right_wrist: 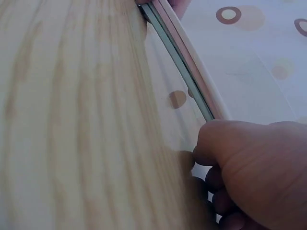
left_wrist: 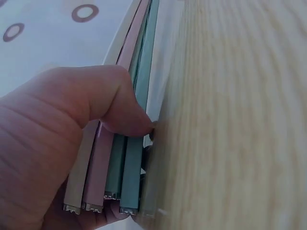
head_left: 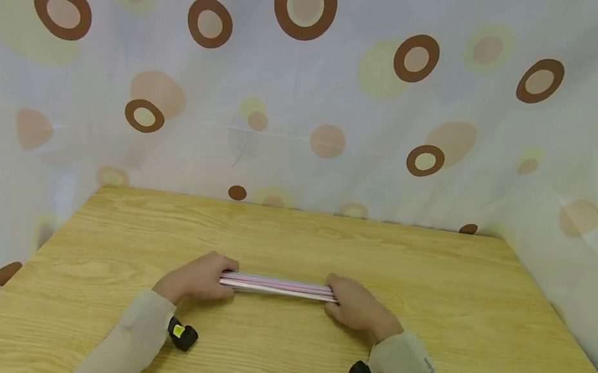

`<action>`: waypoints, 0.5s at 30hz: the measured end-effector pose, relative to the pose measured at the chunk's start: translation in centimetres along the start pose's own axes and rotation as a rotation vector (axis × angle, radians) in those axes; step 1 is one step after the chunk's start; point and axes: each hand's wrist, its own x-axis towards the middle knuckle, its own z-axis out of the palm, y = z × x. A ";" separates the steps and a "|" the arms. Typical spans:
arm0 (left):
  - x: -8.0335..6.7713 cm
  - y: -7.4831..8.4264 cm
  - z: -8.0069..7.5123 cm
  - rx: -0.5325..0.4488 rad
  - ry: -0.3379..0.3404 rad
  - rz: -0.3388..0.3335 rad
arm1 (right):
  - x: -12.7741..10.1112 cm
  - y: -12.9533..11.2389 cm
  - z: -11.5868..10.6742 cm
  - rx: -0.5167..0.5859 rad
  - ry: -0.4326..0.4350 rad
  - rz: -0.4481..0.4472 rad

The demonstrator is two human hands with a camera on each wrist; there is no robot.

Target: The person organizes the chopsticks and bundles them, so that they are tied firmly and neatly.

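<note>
A bundle of several long thin plastic strips, white, pink and green, lies crosswise just above the wooden table. My left hand grips its left end, fingers curled round it. In the left wrist view the thumb presses over the strips, whose cut ends show. My right hand grips the right end. In the right wrist view the curled fingers close round the strips, which run away toward the other hand.
A curtain with brown and beige circles hangs round the table's back and sides. Both sleeves reach in from the near edge, with a small black device at each wrist.
</note>
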 end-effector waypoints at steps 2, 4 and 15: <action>0.0 0.1 0.0 0.001 -0.004 -0.002 | -0.1 0.1 0.1 0.024 -0.001 0.003; 0.0 0.2 -0.1 -0.008 -0.008 -0.020 | -0.1 0.3 0.2 0.043 0.012 0.004; -0.1 0.4 0.2 -0.048 -0.040 -0.115 | -0.2 0.5 0.4 0.235 0.084 -0.017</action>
